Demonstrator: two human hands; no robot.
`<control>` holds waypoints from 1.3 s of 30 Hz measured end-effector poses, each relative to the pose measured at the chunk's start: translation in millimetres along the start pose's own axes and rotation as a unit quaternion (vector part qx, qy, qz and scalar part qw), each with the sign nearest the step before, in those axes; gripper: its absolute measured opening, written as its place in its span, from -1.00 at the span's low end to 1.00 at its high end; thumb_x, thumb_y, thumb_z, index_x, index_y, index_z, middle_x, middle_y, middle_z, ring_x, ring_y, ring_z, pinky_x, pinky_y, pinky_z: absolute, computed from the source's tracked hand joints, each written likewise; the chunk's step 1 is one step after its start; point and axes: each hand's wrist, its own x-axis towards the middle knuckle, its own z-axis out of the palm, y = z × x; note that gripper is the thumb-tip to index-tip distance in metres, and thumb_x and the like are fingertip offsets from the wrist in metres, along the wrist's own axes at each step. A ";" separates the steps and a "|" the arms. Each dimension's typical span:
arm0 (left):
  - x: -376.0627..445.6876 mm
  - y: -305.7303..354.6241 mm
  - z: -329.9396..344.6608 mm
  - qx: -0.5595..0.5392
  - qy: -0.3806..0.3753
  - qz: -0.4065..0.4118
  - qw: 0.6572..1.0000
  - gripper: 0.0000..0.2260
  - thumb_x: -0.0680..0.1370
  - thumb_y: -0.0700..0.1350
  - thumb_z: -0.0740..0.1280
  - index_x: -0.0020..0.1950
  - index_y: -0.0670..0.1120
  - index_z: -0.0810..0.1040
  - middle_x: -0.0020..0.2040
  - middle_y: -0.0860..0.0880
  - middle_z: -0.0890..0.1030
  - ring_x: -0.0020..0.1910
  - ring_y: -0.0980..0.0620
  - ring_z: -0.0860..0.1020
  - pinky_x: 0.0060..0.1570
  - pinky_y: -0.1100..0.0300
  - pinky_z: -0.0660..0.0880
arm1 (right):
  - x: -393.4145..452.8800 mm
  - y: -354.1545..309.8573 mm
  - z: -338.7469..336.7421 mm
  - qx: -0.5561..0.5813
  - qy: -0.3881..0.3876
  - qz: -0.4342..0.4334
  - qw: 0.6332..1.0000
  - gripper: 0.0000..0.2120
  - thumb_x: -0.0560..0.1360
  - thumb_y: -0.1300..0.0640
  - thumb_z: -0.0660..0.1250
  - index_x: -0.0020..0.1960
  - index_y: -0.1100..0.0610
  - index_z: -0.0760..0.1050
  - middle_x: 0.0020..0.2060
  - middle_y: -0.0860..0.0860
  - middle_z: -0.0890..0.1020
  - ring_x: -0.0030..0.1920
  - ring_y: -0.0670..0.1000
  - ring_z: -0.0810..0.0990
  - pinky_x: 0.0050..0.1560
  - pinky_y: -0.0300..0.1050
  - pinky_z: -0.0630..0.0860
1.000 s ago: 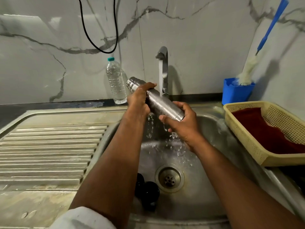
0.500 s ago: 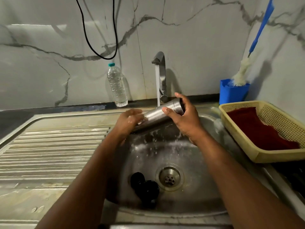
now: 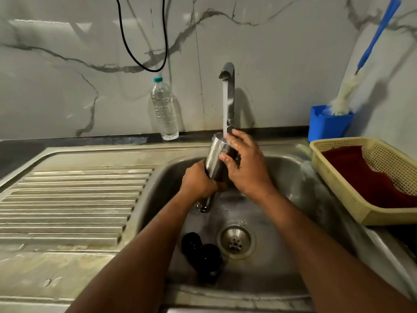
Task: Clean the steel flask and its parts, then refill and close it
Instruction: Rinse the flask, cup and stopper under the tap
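Flask (image 3: pixel 215 161) held upended over the sink (image 3: pixel 282 222), mouth down, base under the tap (image 3: pixel 228 75) stream. Nearest, below the fingers, two black flask parts (image 3: pixel 203 254) lie by the drain (image 3: pixel 235 241). Left hand (image 3: pixel 198 182) fingers curl around the lower body; right hand (image 3: pixel 244 164) fingers wrap the base. Wet steel could slip and drop onto the parts; water may splash outward.

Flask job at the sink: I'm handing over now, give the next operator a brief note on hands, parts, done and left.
Left hand grips the steel flask low on its body; mouth end points down.
Right hand holds its upper end under the running tap.
Two black parts lie in the sink basin beside the drain.
Done: outside rinse under way.
Left: the black parts, refill, close.
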 end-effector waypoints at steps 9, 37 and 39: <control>-0.4 -0.8 0.9 -0.035 -0.027 0.030 0.999 -0.47 0.28 -0.05 0.71 0.16 0.02 0.57 -0.07 0.13 0.60 -0.11 0.15 0.58 -0.19 0.33 0.45 | -0.3 -12.7 -8.3 -0.076 -0.076 -0.048 0.993 -0.32 0.57 0.28 0.37 0.63 0.03 0.26 0.59 -0.06 0.32 0.59 -0.09 0.16 0.53 -0.29 0.01; -0.5 3.7 1.7 0.035 -0.011 0.115 0.993 -0.27 0.33 0.00 0.67 0.42 0.00 0.43 0.24 -0.02 0.65 0.18 -0.05 0.64 0.22 -0.05 0.61 | 5.4 1.1 -27.7 0.034 -0.055 0.120 0.991 -0.07 0.28 -0.02 0.70 0.54 -0.19 0.33 0.39 -0.06 0.47 0.34 0.00 0.47 0.28 -0.06 0.54; -1.4 1.4 2.1 0.134 0.023 0.160 0.978 -0.30 0.37 0.02 0.64 0.43 0.05 0.42 0.30 -0.01 0.61 0.29 -0.08 0.57 0.37 -0.14 0.50 | 10.4 2.5 -41.7 -0.028 -0.132 0.126 0.983 -0.13 0.24 -0.03 0.71 0.47 -0.09 0.44 0.30 -0.05 0.54 0.25 0.00 0.53 0.21 -0.07 0.56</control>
